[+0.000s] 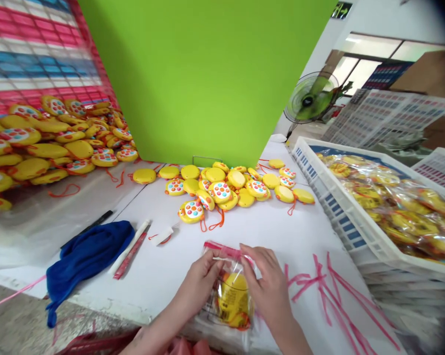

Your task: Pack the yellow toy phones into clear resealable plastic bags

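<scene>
My left hand (202, 278) and my right hand (265, 281) both pinch the top of a clear plastic bag (233, 320) near the table's front edge. A pink strip (222, 250) runs along the bag's mouth between my hands. Inside the bag lies a round yellow toy (233, 298), partly hidden by my fingers. Beyond my hands, on the white table (159, 276), lies a heap of similar yellow toys (222, 190) with coloured buttons and orange cords.
A larger toy pile (52, 143) rises at the left, before a green board (170, 64). A white crate (370, 207) of bagged toys stands at the right. Pink strips (329, 296), a blue cloth (85, 261) and a black marker (87, 228) lie on the table. A fan (311, 96) stands behind.
</scene>
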Tool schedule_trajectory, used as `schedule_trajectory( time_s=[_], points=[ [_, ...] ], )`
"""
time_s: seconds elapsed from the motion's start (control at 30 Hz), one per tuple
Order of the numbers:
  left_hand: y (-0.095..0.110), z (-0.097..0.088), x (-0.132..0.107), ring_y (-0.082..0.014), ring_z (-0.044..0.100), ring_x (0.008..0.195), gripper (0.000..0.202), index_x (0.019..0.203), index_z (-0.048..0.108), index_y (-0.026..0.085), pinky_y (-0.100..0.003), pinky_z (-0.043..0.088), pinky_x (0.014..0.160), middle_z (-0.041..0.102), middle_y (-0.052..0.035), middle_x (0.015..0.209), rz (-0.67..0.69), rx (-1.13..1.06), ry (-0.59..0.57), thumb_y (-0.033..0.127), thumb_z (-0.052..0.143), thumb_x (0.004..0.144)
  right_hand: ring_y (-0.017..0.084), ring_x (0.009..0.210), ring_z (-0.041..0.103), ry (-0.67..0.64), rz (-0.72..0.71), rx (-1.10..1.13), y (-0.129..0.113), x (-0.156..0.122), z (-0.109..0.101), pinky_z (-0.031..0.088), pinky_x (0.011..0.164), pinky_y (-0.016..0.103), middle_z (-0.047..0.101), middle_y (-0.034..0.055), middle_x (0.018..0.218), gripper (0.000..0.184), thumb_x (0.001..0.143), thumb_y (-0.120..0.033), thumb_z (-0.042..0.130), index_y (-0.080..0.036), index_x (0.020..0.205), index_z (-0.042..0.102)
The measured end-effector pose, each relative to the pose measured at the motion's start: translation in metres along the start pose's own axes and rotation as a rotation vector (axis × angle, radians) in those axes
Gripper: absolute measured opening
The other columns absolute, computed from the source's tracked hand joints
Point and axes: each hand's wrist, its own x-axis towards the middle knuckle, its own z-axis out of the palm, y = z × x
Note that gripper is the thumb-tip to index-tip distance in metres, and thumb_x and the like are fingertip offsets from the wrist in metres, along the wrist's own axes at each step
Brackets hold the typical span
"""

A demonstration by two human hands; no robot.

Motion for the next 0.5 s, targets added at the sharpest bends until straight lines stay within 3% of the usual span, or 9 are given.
schedule_trajectory(
  time_s=[0.17,0.27,0.33,0.4,0.5],
  points=[
    [0.011,0.004,-0.006,-0.0196,0.063,0.082,0.03,0.118,0.058,0.022,-0.028,0.046,0.076,0.07,-0.0047,0.1,0.136,0.297,0.033,0.03,0.046,0.091,0.022,0.092,0.061,-0.143,-0.185,-0.033,-0.014,0.009,0.019,0.051,0.081,0.039,0.068,0.0065,0.109,0.045,0.091,-0.011,0.046,-0.024,0.134,0.048],
    [0.013,0.006,-0.007,-0.0211,0.064,0.083,0.031,0.118,0.059,0.021,-0.028,0.046,0.076,0.07,-0.0072,0.102,0.172,0.414,0.029,0.027,0.044,0.091,0.021,0.087,0.063,-0.143,-0.135,0.005,-0.016,0.009,0.029,0.052,0.078,0.038,0.07,0.0061,0.1,0.041,0.09,-0.01,0.045,-0.024,0.128,0.053],
    [0.012,0.007,-0.008,-0.0215,0.064,0.084,0.032,0.119,0.059,0.022,-0.029,0.046,0.078,0.071,-0.0069,0.101,0.173,0.437,0.0,0.028,0.043,0.092,0.019,0.078,0.064,-0.115,0.047,0.143,-0.011,0.01,0.032,0.053,0.072,0.034,0.07,0.0047,0.091,0.033,0.088,-0.011,0.047,-0.023,0.116,0.059],
    [0.01,0.006,-0.007,-0.021,0.064,0.087,0.03,0.116,0.061,0.024,-0.029,0.046,0.079,0.071,-0.0052,0.1,0.155,0.406,-0.025,0.031,0.042,0.094,0.015,0.065,0.063,-0.029,0.329,0.353,0.002,0.011,0.027,0.053,0.059,0.029,0.069,0.0024,0.084,0.023,0.084,-0.015,0.052,-0.022,0.105,0.058],
    [0.0,0.0,-0.002,-0.0194,0.063,0.085,0.03,0.11,0.062,0.023,-0.029,0.048,0.077,0.07,-0.0039,0.095,0.066,0.249,-0.014,0.038,0.043,0.093,0.009,0.046,0.055,0.253,0.715,0.68,0.047,0.011,0.001,0.045,0.042,0.022,0.067,-0.001,0.082,0.026,0.073,-0.021,0.063,-0.023,0.097,0.053]
  ],
)
